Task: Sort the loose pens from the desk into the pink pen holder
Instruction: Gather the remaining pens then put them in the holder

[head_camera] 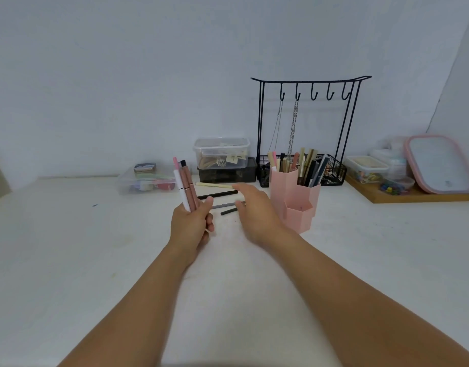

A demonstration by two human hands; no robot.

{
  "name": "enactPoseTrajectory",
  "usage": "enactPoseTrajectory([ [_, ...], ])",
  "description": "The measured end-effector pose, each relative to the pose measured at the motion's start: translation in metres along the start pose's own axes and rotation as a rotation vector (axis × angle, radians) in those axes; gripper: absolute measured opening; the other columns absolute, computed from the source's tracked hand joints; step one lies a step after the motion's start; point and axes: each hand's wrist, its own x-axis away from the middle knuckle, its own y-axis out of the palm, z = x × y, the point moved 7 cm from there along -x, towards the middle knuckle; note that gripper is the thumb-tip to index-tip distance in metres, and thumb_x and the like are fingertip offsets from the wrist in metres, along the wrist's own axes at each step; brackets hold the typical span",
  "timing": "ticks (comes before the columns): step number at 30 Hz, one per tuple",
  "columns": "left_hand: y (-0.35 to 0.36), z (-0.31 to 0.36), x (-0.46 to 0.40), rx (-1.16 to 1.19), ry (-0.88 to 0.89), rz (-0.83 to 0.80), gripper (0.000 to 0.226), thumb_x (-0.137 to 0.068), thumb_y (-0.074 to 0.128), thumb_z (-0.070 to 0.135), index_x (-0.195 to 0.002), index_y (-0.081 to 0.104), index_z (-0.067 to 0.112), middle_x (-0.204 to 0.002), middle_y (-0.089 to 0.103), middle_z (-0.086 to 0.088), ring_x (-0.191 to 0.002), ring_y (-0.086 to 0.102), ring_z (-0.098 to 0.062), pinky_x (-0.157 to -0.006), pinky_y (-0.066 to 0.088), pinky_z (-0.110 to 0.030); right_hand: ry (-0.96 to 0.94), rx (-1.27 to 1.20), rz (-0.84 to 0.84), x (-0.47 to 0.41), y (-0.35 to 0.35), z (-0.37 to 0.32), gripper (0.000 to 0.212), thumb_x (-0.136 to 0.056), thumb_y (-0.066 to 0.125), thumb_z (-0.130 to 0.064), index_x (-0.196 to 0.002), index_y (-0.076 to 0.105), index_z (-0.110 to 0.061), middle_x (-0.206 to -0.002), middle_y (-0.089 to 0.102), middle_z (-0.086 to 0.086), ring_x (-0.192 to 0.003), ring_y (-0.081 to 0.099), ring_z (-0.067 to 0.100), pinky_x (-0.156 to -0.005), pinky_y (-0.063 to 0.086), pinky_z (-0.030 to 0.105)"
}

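Note:
My left hand grips a small bundle of pens upright, a white one with a pink cap and brown-pink ones. My right hand hovers open and palm down over loose pens on the white desk: a cream pen, a black pen, a grey pen and a short black one. The pink pen holder, made of hexagonal tubes, stands just right of my right hand. Its taller tubes hold several pens; the low front tube looks empty.
A black wire rack with hooks and hanging chains stands behind the holder. Clear and dark plastic boxes sit at the back centre, another clear box to their left. A wooden tray with containers and a pink-rimmed lid lies at the right.

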Motion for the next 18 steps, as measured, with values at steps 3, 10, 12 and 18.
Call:
enactPoseTrajectory([
  [3,-0.004,0.0,-0.001,0.023,0.009,0.047,0.023,-0.097,0.067,0.028,-0.082,0.052,0.018,-0.057,0.047,0.001,-0.046,0.042,-0.011,-0.039,0.034,-0.02,0.014,0.262,-0.216,0.0,0.016,0.017,0.062,-0.099,0.045,0.0,-0.154,0.028,-0.021,-0.159,0.033,0.001,-0.139,0.034,0.028,-0.113,0.035,0.038],
  [10,-0.004,0.0,-0.003,0.042,0.02,0.066,0.018,-0.101,0.062,0.029,-0.09,0.054,0.017,-0.057,0.043,0.004,-0.045,0.036,-0.009,-0.039,0.031,-0.021,-0.016,0.477,-0.27,-0.01,0.022,0.016,0.034,-0.096,0.046,0.0,-0.123,0.06,-0.016,-0.113,0.06,0.008,-0.11,0.052,0.029,-0.085,0.047,0.034],
  [12,-0.003,0.001,-0.002,0.03,0.022,0.066,0.019,-0.101,0.061,0.031,-0.091,0.055,0.016,-0.058,0.044,0.003,-0.045,0.037,-0.009,-0.039,0.032,-0.02,0.012,0.519,-0.36,-0.015,0.023,0.012,0.028,-0.094,0.052,-0.001,-0.115,0.066,-0.012,-0.111,0.062,0.008,-0.107,0.059,0.028,-0.087,0.05,0.033],
  [18,-0.004,0.0,-0.002,-0.01,-0.013,0.077,0.038,-0.098,0.061,0.044,-0.076,0.047,0.017,-0.052,0.045,0.003,-0.044,0.043,-0.012,-0.041,0.034,-0.023,-0.118,0.154,-0.101,-0.005,0.012,-0.007,0.014,-0.098,0.055,-0.013,-0.103,0.068,-0.015,-0.103,0.062,0.003,-0.093,0.059,0.019,-0.081,0.047,0.028],
])
